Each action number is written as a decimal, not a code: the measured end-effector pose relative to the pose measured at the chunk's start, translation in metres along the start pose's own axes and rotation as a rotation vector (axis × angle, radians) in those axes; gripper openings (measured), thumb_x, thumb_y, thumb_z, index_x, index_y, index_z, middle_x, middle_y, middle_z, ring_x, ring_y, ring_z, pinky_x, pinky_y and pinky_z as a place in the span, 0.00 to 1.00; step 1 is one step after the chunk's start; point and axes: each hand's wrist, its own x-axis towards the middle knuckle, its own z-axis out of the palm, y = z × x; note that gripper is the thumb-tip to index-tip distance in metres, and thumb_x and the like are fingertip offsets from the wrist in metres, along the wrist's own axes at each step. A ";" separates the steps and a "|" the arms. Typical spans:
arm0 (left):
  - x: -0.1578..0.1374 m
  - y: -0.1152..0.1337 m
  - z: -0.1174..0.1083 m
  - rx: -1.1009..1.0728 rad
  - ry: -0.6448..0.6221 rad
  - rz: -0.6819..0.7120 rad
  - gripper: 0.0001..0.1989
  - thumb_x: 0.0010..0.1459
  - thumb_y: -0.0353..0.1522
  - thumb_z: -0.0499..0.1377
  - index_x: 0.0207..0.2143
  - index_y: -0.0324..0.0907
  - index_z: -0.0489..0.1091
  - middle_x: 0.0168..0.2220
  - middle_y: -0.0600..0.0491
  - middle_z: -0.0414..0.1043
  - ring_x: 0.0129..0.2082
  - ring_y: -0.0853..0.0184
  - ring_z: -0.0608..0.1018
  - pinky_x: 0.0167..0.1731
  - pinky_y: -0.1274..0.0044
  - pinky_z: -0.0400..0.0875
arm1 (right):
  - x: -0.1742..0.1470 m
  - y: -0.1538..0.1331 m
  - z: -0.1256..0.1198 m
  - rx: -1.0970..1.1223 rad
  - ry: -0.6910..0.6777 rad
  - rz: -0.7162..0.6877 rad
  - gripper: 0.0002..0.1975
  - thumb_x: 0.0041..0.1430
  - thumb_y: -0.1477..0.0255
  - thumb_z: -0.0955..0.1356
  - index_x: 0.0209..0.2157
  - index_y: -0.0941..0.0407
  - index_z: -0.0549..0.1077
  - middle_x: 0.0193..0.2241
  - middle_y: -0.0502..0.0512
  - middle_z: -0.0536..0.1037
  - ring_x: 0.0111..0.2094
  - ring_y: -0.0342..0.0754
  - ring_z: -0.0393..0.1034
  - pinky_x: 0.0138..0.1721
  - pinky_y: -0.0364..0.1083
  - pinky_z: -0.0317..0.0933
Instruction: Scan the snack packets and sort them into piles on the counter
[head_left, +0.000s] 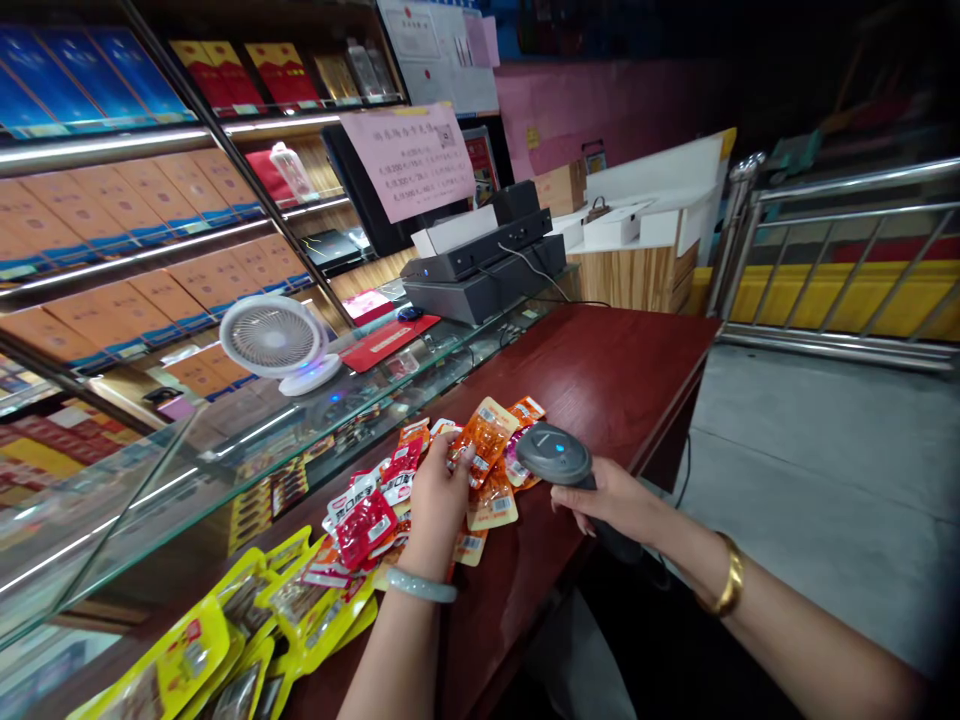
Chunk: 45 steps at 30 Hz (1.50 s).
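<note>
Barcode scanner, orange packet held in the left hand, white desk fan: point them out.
Barcode scanner [553, 458]: head view, on its dark scanning head.
Orange packet [486, 438]: head view, on its shiny orange face.
White desk fan [273, 336]: head view, on its round grille.

Single head-worn view, facing forward and down.
Tilted, it looks from close above the left hand [444, 482] and right hand [616, 502], across the counter [600, 365] toward shelves [112, 146].

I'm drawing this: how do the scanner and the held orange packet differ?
The scanner is dark grey; the orange packet has pale edges. The scanner shows a blue light; the orange packet shows none. The right hand grips the scanner; the left hand holds the orange packet. Both are in hand.
</note>
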 end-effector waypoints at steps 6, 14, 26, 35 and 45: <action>0.002 -0.002 -0.001 0.000 -0.031 0.001 0.19 0.61 0.42 0.54 0.51 0.43 0.69 0.42 0.49 0.78 0.37 0.62 0.78 0.37 0.73 0.68 | -0.004 -0.004 0.001 -0.011 0.018 -0.012 0.21 0.56 0.53 0.70 0.35 0.58 0.71 0.16 0.46 0.71 0.16 0.41 0.64 0.20 0.41 0.60; -0.005 0.004 0.007 -0.003 -0.088 -0.020 0.19 0.60 0.44 0.55 0.50 0.45 0.69 0.37 0.52 0.77 0.31 0.64 0.77 0.31 0.75 0.69 | -0.022 0.003 -0.003 -0.018 0.085 0.018 0.17 0.55 0.58 0.73 0.37 0.56 0.70 0.17 0.44 0.69 0.16 0.40 0.64 0.19 0.40 0.59; -0.013 0.018 0.039 -0.055 -0.190 0.021 0.25 0.58 0.48 0.57 0.50 0.42 0.70 0.30 0.55 0.74 0.24 0.70 0.72 0.26 0.79 0.65 | -0.035 -0.009 -0.044 0.017 0.069 0.057 0.13 0.55 0.61 0.72 0.30 0.56 0.70 0.13 0.44 0.66 0.14 0.40 0.62 0.18 0.39 0.56; 0.023 0.065 0.047 0.144 -0.151 0.065 0.17 0.57 0.41 0.59 0.46 0.44 0.73 0.29 0.54 0.75 0.28 0.66 0.75 0.29 0.77 0.64 | -0.029 0.005 -0.069 0.036 0.129 0.080 0.17 0.56 0.59 0.71 0.40 0.57 0.72 0.14 0.43 0.69 0.14 0.42 0.64 0.18 0.39 0.57; 0.116 0.086 0.128 0.024 -0.303 -0.032 0.19 0.58 0.41 0.60 0.48 0.40 0.73 0.36 0.47 0.79 0.33 0.64 0.79 0.36 0.74 0.71 | -0.024 0.001 -0.071 -0.030 0.199 0.119 0.17 0.55 0.59 0.71 0.40 0.57 0.71 0.14 0.44 0.70 0.14 0.42 0.65 0.17 0.39 0.58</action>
